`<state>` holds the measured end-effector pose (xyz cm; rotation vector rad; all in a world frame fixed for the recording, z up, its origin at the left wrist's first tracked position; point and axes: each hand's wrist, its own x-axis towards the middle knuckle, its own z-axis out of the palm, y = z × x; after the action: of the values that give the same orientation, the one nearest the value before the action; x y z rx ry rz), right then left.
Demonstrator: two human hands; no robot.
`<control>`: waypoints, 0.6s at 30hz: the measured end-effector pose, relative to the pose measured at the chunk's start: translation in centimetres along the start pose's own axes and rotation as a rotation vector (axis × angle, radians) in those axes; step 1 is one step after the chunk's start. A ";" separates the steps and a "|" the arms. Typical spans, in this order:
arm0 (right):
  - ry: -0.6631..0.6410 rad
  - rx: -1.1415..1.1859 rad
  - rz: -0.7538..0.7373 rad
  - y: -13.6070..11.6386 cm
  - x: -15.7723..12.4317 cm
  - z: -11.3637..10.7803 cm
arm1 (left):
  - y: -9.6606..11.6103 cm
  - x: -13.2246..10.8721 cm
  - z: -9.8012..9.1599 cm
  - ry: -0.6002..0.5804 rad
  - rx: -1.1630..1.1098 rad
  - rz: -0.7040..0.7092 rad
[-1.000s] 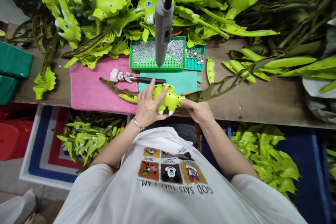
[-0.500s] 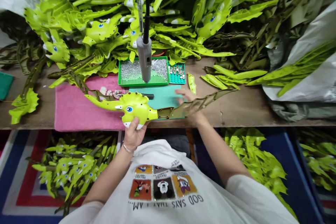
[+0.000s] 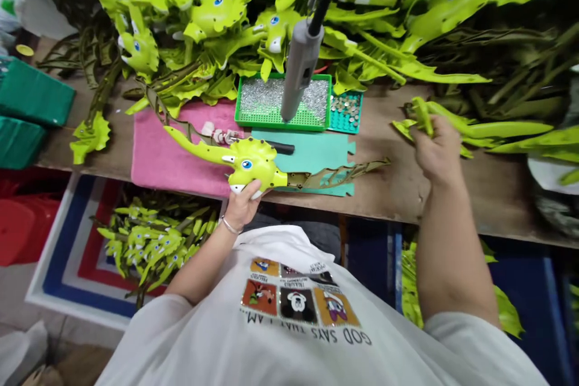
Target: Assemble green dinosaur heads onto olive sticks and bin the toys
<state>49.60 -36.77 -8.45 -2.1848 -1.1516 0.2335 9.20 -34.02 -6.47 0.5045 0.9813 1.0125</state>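
Observation:
My left hand (image 3: 243, 208) is closed on the lower edge of a lime-green toy dinosaur head (image 3: 262, 166) with a blue eye and white horn. A long green piece sticks out from the head's left. From its right runs an olive plastic strip (image 3: 325, 178) with open ribs, above the mint foam mat (image 3: 312, 148). Over at the right, my right hand (image 3: 438, 154) pinches a lime-green plastic piece (image 3: 421, 114) at a small pile of long green pieces (image 3: 511, 129). Part of that piece is hidden by the fingers.
A grey electric screwdriver (image 3: 301, 60) hangs over a green tray (image 3: 283, 126) of small silver screws. Beside it is a teal tray (image 3: 335, 126) of round metal parts. A pink towel (image 3: 176, 163) lies left. Heaped green parts (image 3: 203, 18) fill the back.
My right hand has moved from beside the olive strip to the green pieces on the right and closed on one. The left hand still holds the dinosaur head. The view has shifted.

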 end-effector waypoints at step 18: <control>-0.106 -0.335 -0.223 -0.7 5.7 -1.1 | -0.3 0.2 -0.5 -0.003 0.091 0.027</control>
<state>53.07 -32.49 -6.37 -2.3237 -1.5768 0.0627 8.92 -34.05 -7.02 0.5959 1.0240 0.9934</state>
